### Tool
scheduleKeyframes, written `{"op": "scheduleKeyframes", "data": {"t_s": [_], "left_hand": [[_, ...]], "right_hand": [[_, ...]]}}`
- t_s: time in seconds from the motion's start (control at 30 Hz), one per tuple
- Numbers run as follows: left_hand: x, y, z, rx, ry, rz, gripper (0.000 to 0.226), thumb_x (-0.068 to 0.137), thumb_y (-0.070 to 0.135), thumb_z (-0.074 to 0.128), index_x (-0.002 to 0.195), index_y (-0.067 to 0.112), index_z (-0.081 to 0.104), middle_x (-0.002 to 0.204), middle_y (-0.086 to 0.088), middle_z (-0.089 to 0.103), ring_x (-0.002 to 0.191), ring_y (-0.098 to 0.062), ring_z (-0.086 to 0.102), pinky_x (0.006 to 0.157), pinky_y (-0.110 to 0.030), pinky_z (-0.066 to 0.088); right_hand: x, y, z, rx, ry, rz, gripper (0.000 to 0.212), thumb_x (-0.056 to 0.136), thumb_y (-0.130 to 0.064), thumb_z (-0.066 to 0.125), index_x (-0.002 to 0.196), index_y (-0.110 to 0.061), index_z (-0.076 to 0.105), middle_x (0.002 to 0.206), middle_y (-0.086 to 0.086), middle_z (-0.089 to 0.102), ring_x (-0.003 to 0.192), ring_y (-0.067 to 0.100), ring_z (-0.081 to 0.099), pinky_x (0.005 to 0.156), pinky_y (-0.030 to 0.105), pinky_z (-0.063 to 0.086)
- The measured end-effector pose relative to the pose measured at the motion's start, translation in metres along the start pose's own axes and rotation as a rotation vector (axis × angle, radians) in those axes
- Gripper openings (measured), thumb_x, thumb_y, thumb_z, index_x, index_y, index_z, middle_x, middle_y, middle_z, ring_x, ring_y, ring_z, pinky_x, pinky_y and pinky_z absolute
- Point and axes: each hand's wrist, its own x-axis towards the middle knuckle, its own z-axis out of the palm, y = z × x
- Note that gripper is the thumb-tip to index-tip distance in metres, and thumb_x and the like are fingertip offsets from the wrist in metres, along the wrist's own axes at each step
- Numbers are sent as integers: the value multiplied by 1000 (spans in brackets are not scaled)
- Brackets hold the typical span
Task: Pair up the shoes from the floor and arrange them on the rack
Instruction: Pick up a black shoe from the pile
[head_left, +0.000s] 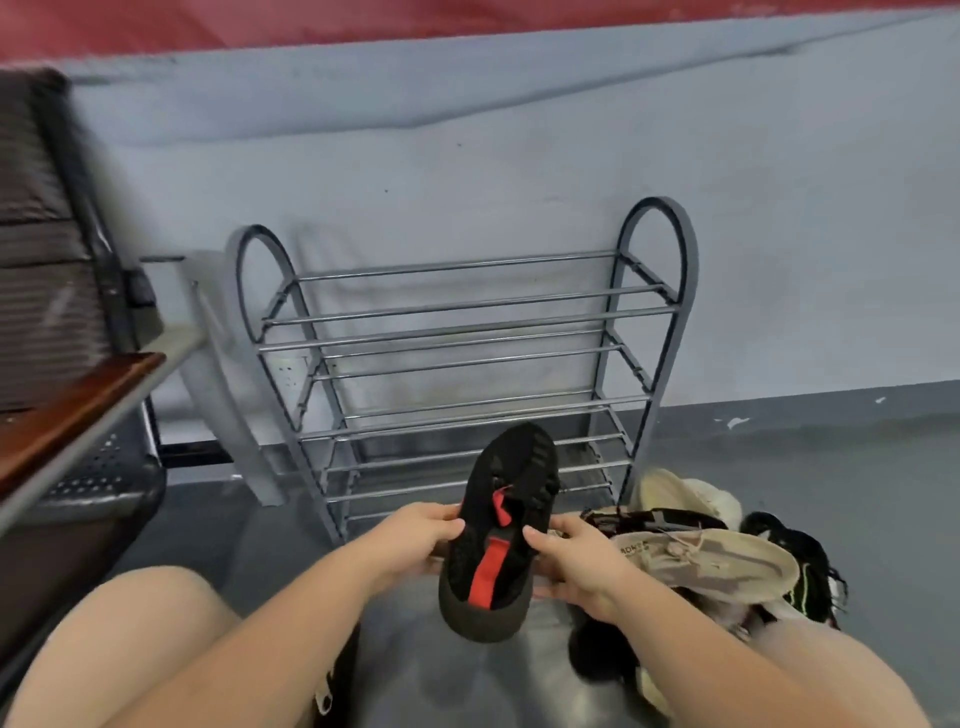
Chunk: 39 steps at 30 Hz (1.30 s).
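Hands, left (415, 540) and right (576, 564), both grips clasping black shoe (498, 535), sole seemingly up, before rack (457, 358)

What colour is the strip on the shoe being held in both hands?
Red, on the black shoe; it shows clearly in the head view.

Black shoe with red strap (498, 530) gripped between my two hands, toe tilted up and away, grey tiered rack (462, 364) empty just beyond my hands, beige shoe (711, 564) atop jumbled pile (727, 551) beside my right hand
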Motion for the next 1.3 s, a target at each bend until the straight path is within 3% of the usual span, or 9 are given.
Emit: {"op": "scheduleKeyframes", "data": {"t_s": [0.17,0.47,0.73,0.83,0.9,0.97,1.03,1.1,1.3], "left_hand": [[-13,-25,-29,-86,16,-44,23,96,8,47,106,17,66,98,-2,70,85,-14,64,80,-26,51],[-3,-82,-74,-258,89,-199,24,96,5,46,100,15,68,90,-3,70,82,-17,65,69,-25,50],[19,-120,-73,-137,81,-393,23,98,6,40,110,7,59,110,-15,63,95,-24,60,77,-30,50],[22,-124,-73,-93,88,-427,20,98,3,37,108,6,55,96,-12,61,83,-21,59,71,-28,50],[26,-124,-77,-33,138,-456,18,98,3,38,101,6,55,95,-14,58,83,-23,58,75,-33,50],[31,-125,-87,92,250,-465,17,97,5,41,100,4,58,100,-16,58,87,-25,58,76,-34,48],[37,-131,-103,263,395,-492,32,97,12,44,126,0,49,124,-18,55,112,-30,55,91,-33,43],[37,-136,-116,388,475,-580,52,98,19,42,143,-2,26,143,-20,40,131,-34,41,103,-33,34],[27,-146,-104,840,355,-488,67,96,25,43,151,14,6,159,-12,1,145,-31,12,118,-38,16]], "right_hand": [[12,19,35,-67,4,8,27,93,-13,59,119,-11,50,99,12,68,81,24,66,65,37,55],[58,44,83,-220,-10,128,21,95,-12,55,114,-9,48,91,13,66,79,25,65,68,39,57],[93,68,93,-367,-70,319,20,97,-13,50,116,-7,52,89,10,62,74,21,61,67,36,53],[102,75,97,-448,-86,359,16,98,-14,49,112,-8,52,86,8,61,71,19,60,67,35,53],[107,79,105,-488,-103,336,21,99,-14,47,117,-5,53,90,9,62,70,18,60,64,31,54],[111,82,114,-449,-159,289,33,100,-15,46,132,-11,49,111,13,63,87,20,63,70,29,55],[115,83,127,-456,-210,271,49,99,-22,47,146,-18,33,140,10,49,121,23,53,83,30,52],[115,86,139,-546,-225,302,60,98,-29,48,151,-19,22,151,5,35,134,22,41,81,27,49],[114,92,138,-1209,-333,76,73,97,-37,49,153,-13,8,157,10,23,141,24,32,107,24,28]]}}
